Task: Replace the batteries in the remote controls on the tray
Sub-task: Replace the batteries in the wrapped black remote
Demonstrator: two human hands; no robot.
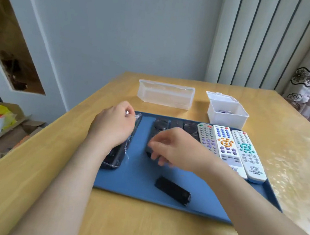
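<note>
**Hands at work over a tray of remotes**

Your left hand is curled over the far end of a plastic-wrapped black remote at the left edge of the blue tray; its fingers pinch something small and shiny, too blurred to name. Your right hand hovers over a row of black remotes, its fingers loosely bent and slightly spread, holding nothing you can make out. Just right of those fingers lie three light-coloured remotes, side by side. Nearer you than the fingers, a loose black battery cover rests alone on the tray floor. Beyond both hands, on the wooden desk, stand a long clear box and a small white box with its lid open and a battery inside.
</note>
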